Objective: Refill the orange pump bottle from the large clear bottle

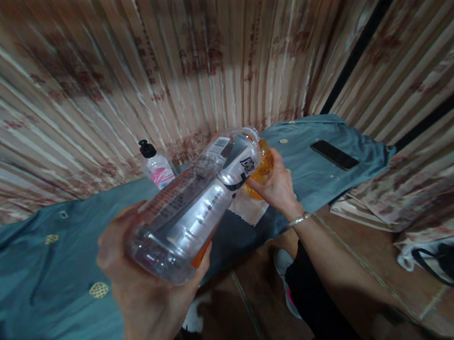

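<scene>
1. Two hands at work: the left hand [142, 288] is curled round the base end of one big clear bottle [199, 209], tilted over the bench with its neck towards the right.
2. The right hand [277, 187] is part-curled round one amber cup [266, 157] beside the bottle's neck – at least I take it for a cup; the bottle hides much of it.
3. One piece of paper [247, 213] shows below the cup.
4. One small black-capped bottle [161, 169] stands behind the big one, which covers its lower part.
5. One phone [334, 154] lies on the blue-green cloth [76, 230] – well apart, to the right.
</scene>
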A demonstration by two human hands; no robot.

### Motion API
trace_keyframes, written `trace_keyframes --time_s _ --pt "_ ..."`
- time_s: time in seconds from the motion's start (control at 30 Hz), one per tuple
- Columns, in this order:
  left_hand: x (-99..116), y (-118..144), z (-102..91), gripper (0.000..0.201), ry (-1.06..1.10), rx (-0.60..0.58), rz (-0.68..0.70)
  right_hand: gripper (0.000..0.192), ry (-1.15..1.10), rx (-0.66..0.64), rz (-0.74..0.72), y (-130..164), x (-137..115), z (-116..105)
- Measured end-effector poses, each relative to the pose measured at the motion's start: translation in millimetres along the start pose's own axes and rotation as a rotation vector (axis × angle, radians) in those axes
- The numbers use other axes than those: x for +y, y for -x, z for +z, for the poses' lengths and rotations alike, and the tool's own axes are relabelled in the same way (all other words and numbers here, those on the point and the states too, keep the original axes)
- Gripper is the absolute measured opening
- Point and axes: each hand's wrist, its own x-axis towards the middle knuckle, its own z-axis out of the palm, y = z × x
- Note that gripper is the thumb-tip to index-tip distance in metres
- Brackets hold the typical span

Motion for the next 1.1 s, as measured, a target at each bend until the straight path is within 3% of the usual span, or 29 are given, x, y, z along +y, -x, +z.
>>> trace_keyframes --time_s 0.4,0.63,0.97,1.1 --pt "-5.7 -0.1 1.1 0.121 -0.013 0.006 0.022 0.098 0.015 -0.011 0.011 -0.1 -0.3 -0.7" --pt "4.8 -0.7 -1.0 0.106 0.001 -0.029 -0.084 0.1 0.014 -0.007 0.015 0.0 1.4 0.2" --pt "-2.0 -2.0 -1.1 0.115 0.003 -0.043 -0.013 0.098 0.008 -0.022 0.031 -0.5 -4.7 -2.7" --pt "-3.6 -1.9 0.8 0.118 0.003 0.02 0.032 0.097 0.0 -0.011 0.02 -0.2 -3.8 -1.9"
